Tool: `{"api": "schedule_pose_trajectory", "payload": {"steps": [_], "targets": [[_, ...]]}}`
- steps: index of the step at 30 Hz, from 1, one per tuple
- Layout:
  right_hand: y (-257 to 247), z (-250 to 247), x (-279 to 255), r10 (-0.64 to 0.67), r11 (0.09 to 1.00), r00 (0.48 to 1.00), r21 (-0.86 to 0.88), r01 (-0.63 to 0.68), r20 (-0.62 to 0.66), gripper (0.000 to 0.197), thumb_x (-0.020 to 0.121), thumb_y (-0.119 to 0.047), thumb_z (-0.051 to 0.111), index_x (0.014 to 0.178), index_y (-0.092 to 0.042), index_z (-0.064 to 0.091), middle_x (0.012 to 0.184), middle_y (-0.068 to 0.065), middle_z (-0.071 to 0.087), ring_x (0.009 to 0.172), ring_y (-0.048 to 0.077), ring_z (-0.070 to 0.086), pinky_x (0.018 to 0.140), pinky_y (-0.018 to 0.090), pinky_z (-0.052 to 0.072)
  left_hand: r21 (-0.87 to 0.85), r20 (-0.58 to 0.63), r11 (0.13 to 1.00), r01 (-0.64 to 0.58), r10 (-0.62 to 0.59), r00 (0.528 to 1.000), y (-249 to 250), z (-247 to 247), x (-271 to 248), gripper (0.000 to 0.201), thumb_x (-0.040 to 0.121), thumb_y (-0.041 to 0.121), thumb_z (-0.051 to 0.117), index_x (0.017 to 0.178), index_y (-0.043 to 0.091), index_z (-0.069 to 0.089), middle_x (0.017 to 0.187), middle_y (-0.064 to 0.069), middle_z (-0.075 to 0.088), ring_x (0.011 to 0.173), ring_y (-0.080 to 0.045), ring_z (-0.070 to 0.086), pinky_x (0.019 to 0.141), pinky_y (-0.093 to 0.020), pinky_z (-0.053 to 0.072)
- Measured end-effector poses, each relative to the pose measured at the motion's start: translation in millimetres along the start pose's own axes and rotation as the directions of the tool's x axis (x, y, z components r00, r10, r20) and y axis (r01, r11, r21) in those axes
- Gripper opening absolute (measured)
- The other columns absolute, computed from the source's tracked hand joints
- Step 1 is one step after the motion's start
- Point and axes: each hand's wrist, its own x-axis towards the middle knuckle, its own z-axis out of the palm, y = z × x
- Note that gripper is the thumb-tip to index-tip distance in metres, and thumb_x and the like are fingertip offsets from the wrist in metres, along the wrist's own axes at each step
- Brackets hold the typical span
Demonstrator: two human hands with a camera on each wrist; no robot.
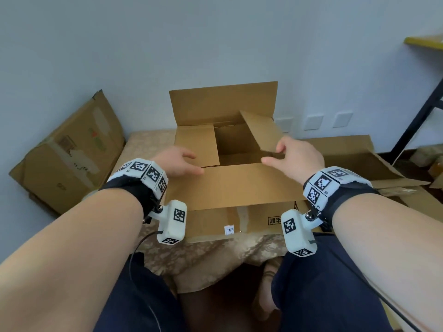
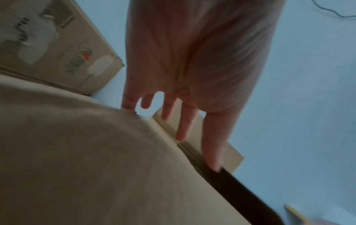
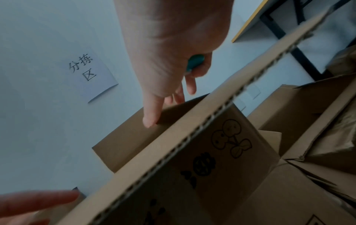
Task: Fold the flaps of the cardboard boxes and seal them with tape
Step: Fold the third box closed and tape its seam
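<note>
Left hand [image 1: 178, 161] lies flat, fingers straight, pinning the left flap [image 1: 196, 146] down; right hand [image 1: 296, 155] pinches the right flap [image 1: 261, 130] to swing it inward, grip also curled round something teal.

The left hand [image 2: 194, 64] is smeared by blur in the left wrist view, and the box [image 2: 96, 167] fills its lower half as an out-of-focus mass. A teal object [image 3: 195, 61] is mostly hidden in the right hand [image 3: 169, 50]; what it is cannot be told. The box label [image 1: 229, 229] is too small to be read, and the shelf [image 1: 425, 41] is cut off by the right edge.
</note>
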Motion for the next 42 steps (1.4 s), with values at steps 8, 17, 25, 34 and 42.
{"api": "schedule_pose_trajectory", "payload": {"steps": [8, 17, 25, 34, 42], "targets": [[-6, 2, 0, -0.046, 0.985, 0.911, -0.133, 0.109, 0.409, 0.097, 0.070, -0.085, 0.044, 0.143, -0.021, 0.039, 0.145, 0.001, 0.045, 0.129, 0.022, 0.045, 0.101, 0.041, 0.043, 0.287, 0.312, 0.944, -0.163, 0.069, 0.948, 10, 5, -16, 0.093, 0.075, 0.058, 0.066, 0.150, 0.025, 0.022, 0.157, 0.003, 0.017, 0.143, -0.018, 0.017, 0.116, -0.037, 0.014], [-14, 5, 1, -0.004, 0.957, 0.838, -0.241, 0.162, 0.546, 0.096, 0.074, -0.085, 0.033, 0.130, -0.010, 0.054, 0.127, 0.007, 0.058, 0.113, 0.024, 0.055, 0.095, 0.037, 0.046, 0.353, 0.395, 0.918, -0.177, 0.025, 0.918, 11, 16, -16, 0.110, 0.071, 0.060, 0.069, 0.152, 0.020, 0.007, 0.159, 0.005, 0.005, 0.145, -0.016, 0.010, 0.119, -0.035, 0.010], [-18, 5, 0, -0.013, 0.965, 0.831, -0.212, 0.157, 0.556, 0.092, 0.079, -0.080, 0.037, 0.142, -0.013, 0.043, 0.141, 0.007, 0.048, 0.126, 0.025, 0.047, 0.103, 0.039, 0.040, 0.427, 0.426, 0.880, -0.207, 0.006, 0.905, 17, 21, -17, 0.127, 0.061, 0.057, 0.079, 0.150, 0.030, -0.007, 0.159, 0.006, 0.002, 0.145, -0.018, 0.009, 0.117, -0.045, 0.015], [-12, -9, -14, -0.084, 0.980, 0.864, -0.116, 0.161, 0.496, 0.094, 0.072, -0.079, 0.050, 0.146, -0.022, 0.036, 0.150, 0.000, 0.037, 0.135, 0.022, 0.037, 0.108, 0.039, 0.034, 0.445, 0.426, 0.867, -0.225, 0.016, 0.905, 28, 24, -26, 0.130, 0.058, 0.055, 0.082, 0.149, 0.036, -0.009, 0.158, 0.007, 0.006, 0.144, -0.019, 0.013, 0.116, -0.047, 0.020], [-17, -27, -31, -0.120, 0.972, 0.835, -0.106, 0.209, 0.537, 0.097, 0.068, -0.066, 0.071, 0.148, -0.026, 0.032, 0.151, -0.001, 0.036, 0.135, 0.022, 0.037, 0.108, 0.039, 0.035, 0.500, 0.388, 0.834, -0.234, 0.025, 0.921, 33, 34, -35, 0.132, 0.056, 0.054, 0.083, 0.148, 0.038, -0.011, 0.159, 0.006, -0.001, 0.145, -0.021, 0.007, 0.114, -0.051, 0.022]]}}
